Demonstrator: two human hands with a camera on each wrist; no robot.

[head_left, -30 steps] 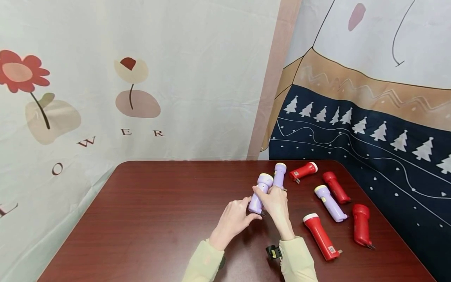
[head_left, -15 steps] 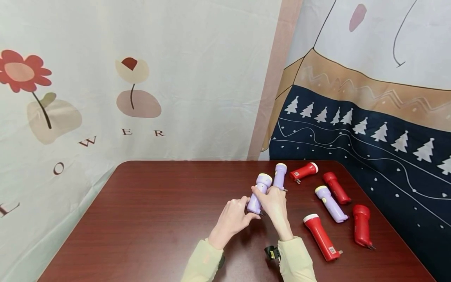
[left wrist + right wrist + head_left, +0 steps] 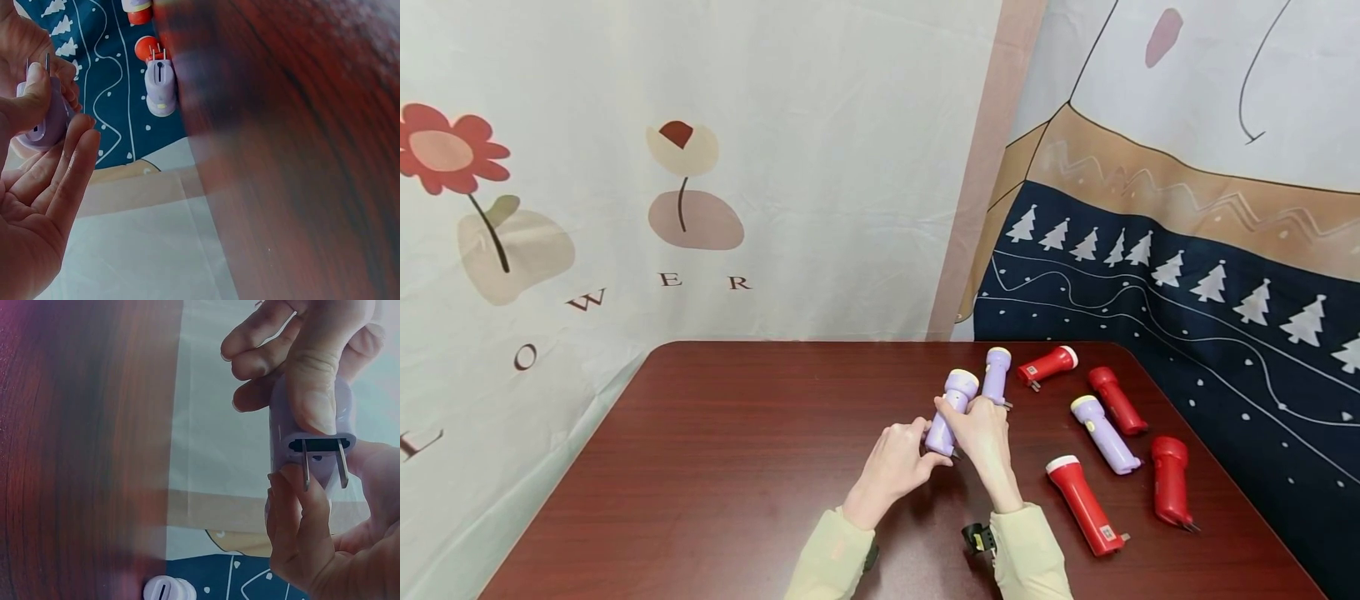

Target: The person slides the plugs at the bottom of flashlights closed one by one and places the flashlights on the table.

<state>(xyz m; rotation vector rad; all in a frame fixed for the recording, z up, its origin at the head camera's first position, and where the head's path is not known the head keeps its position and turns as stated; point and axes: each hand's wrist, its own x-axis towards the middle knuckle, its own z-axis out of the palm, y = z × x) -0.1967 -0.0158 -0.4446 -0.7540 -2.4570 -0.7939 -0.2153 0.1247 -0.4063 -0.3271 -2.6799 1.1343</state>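
Lilac flashlight [image 3: 938, 436], right of the table's middle, is gripped by both hands, lens end far, plug end near. Left hand [image 3: 891, 467] pinches the plug end, thumb laid beside the bare metal prongs [image 3: 306, 469]; right hand [image 3: 988, 431] grips the opposite side, fingers curled against the body. Two-sided hold presumably steadies the round body so the thumb can work around the plug; the near-facing tail likely serves the same access. Whether it touches the wooden table [image 3: 700, 458], cannot tell. Second lilac flashlight [image 3: 997, 373] lies just beyond the right hand; third lilac flashlight [image 3: 1103, 433] and four red flashlights [image 3: 1081, 506] lie to the right, probably spaced for individual pickup.
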